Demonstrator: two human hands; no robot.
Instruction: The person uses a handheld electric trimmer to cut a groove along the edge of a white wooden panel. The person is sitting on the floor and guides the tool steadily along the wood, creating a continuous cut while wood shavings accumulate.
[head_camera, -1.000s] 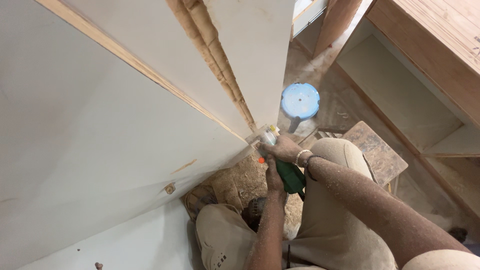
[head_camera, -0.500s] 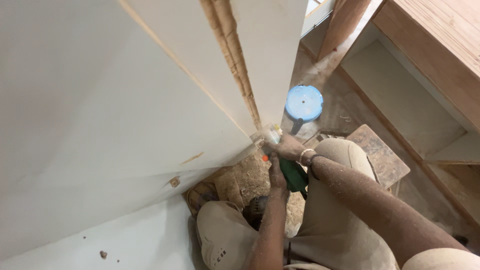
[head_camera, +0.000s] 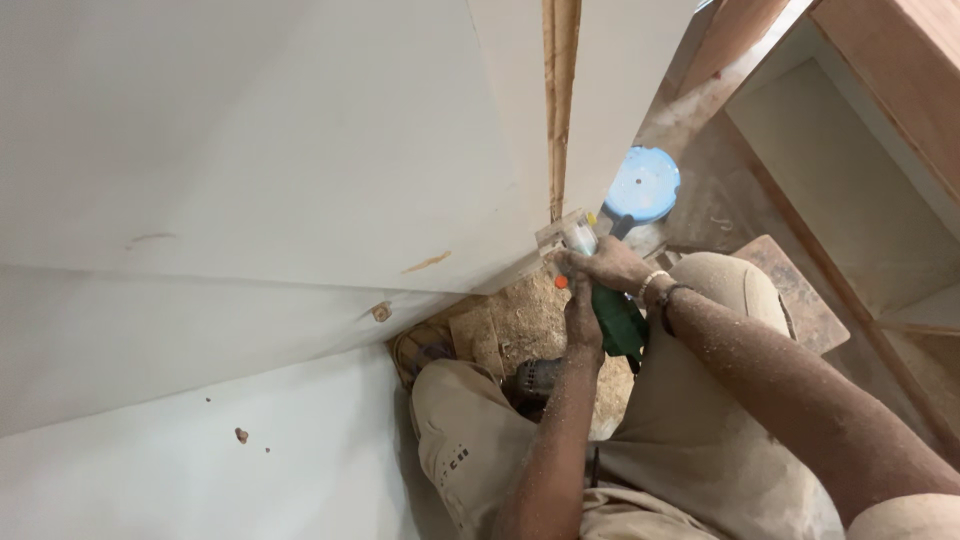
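- I see both hands closed around a green-bodied handheld power tool, held over my knees.
- My right hand wraps the tool's upper end; beaded and dark bands sit on that wrist.
- My left hand grips the body from below, fingers fully closed.
- The tool's pale nose touches the lower corner of the large white laminated board, where its raw brown plywood edge ends.
- A round blue plastic lid lies on the dusty floor just beyond.
- Sawdust is piled under the tool.
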